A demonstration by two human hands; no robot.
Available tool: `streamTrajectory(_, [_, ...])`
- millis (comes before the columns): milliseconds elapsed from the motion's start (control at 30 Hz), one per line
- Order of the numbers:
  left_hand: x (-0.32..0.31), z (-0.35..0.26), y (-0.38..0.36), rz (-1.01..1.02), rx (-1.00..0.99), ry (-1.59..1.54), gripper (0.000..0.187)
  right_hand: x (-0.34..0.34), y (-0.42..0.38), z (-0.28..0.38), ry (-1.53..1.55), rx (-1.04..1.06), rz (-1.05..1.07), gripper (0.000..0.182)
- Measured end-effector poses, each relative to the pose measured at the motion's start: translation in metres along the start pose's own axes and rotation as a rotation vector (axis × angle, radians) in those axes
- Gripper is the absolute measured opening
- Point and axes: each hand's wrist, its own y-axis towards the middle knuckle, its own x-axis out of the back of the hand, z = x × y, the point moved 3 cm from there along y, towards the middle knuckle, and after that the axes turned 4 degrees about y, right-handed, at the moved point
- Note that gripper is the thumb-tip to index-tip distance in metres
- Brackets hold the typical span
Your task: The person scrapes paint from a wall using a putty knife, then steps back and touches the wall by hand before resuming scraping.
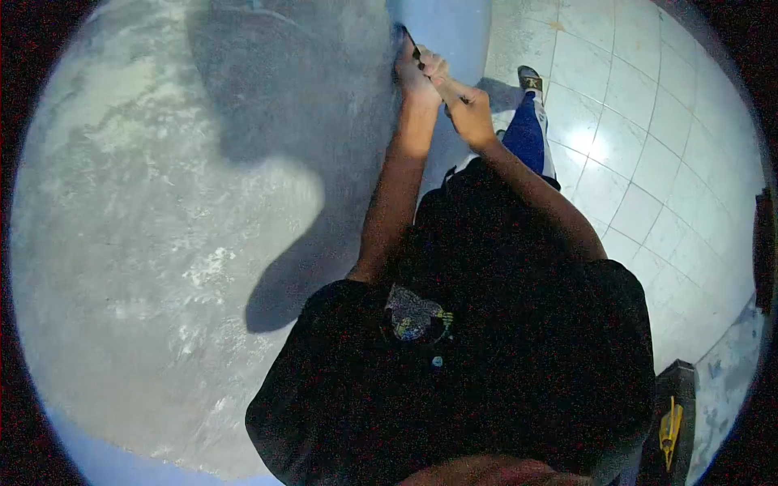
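Observation:
Both arms reach up toward the top middle of the head view. My left hand [412,79] is closed round a thin, dark-edged flat tool [407,37], close beside the grey mottled surface. Lower and to the right, my right hand [472,116] is closed on a pale, narrow strip [447,91] that runs up to the left hand. Fingers hide much of the tool, and I cannot tell its exact kind.
The grey mottled surface [162,267] spreads over the left, with a dark shadow across it. A smooth blue band [446,28] borders it at the top. White floor tiles [648,138] lie to the right. A yellow-handled tool [670,433] rests on a dark object [683,385] at lower right.

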Motion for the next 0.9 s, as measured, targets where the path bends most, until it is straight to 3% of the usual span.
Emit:
streamTrajectory(67, [0.003, 0.008, 0.006, 0.080, 0.012, -0.072, 0.036, 0.002, 0.002, 0.008, 0.044, -0.011, -0.014, 0.027])
streamTrajectory(133, [0.000, 0.016, -0.008, 0.011, -0.001, -0.037, 0.038, 0.008, -0.004, 0.006, 0.066, -0.047, 0.013, 0.027])
streamTrajectory(233, [0.000, 0.017, -0.044, -0.087, -0.008, -0.053, 0.032, 0.011, -0.026, 0.000, 0.035, 0.157, 0.121, 0.028])
streamTrajectory(367, [0.007, 0.021, -0.056, -0.121, -0.025, -0.145, 0.022, 0.012, -0.039, -0.014, -0.062, 0.059, 0.137, 0.030])
streamTrajectory(467, [0.006, 0.019, -0.060, 0.006, -0.024, -0.103, 0.020, 0.008, -0.041, -0.001, 0.012, 0.079, 0.135, 0.031])
streamTrajectory(567, [0.016, 0.021, -0.063, 0.051, -0.008, -0.144, 0.023, 0.010, -0.046, -0.005, 0.019, 0.090, 0.129, 0.030])
streamTrajectory(733, [0.007, 0.020, -0.064, -0.117, -0.042, -0.064, 0.032, 0.006, -0.046, -0.012, 0.064, -0.095, 0.118, 0.030])
streamTrajectory(900, [0.009, 0.019, -0.060, -0.129, -0.046, -0.009, 0.035, 0.004, -0.049, -0.001, 0.108, -0.085, 0.099, 0.028])
